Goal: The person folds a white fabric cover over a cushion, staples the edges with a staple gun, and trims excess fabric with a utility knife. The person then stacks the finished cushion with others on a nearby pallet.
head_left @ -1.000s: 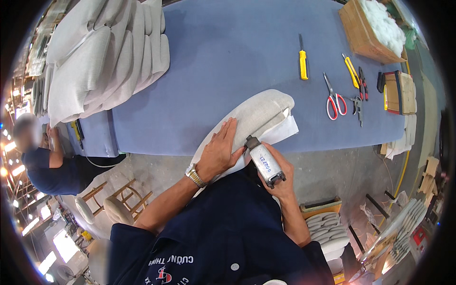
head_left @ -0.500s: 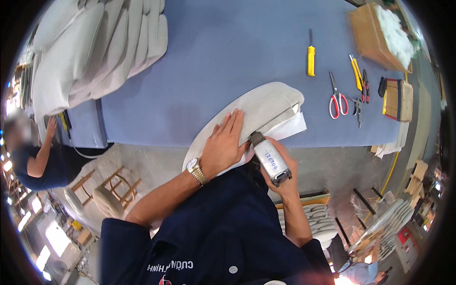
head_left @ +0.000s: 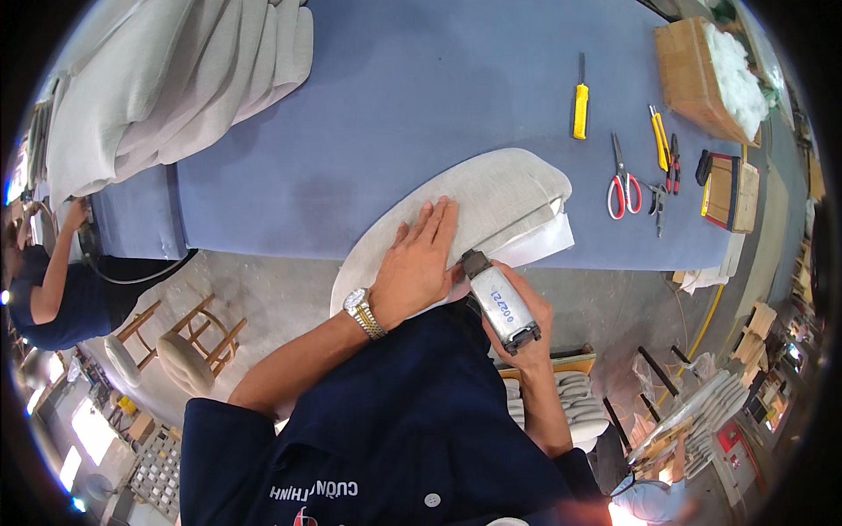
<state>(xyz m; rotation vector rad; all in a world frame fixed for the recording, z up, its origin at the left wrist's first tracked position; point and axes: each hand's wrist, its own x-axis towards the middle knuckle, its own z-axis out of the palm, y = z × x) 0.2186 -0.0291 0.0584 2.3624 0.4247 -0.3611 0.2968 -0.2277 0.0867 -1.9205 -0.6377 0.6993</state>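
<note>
A rounded grey fabric-covered cushion (head_left: 500, 188) lies over the table's near edge, close to my body. White backing (head_left: 539, 241) shows along its right side. My left hand (head_left: 417, 259) rests on the cushion with its fingers stretched out flat; the thumb reaches toward the near edge. In my right hand (head_left: 531, 302) is a silver staple gun (head_left: 502, 302), its dark nose against or just beside the cushion's near edge, close to the left thumb. Whether the nose touches the fabric I cannot tell. Most of my right fingers are hidden behind the tool.
On the blue table (head_left: 377, 96) lie a yellow-handled tool (head_left: 581, 110), red-handled scissors (head_left: 623, 188), a yellow cutter (head_left: 660, 140) and pliers (head_left: 674, 167). A cardboard box of white stuffing (head_left: 693, 79) stands far right. Grey covers (head_left: 193, 79) are heaped far left, near a co-worker (head_left: 57, 285).
The view has shifted slightly. My hands, the staple gun and the cushion hold almost the same places relative to each other. The co-worker's arm at the left has moved.
</note>
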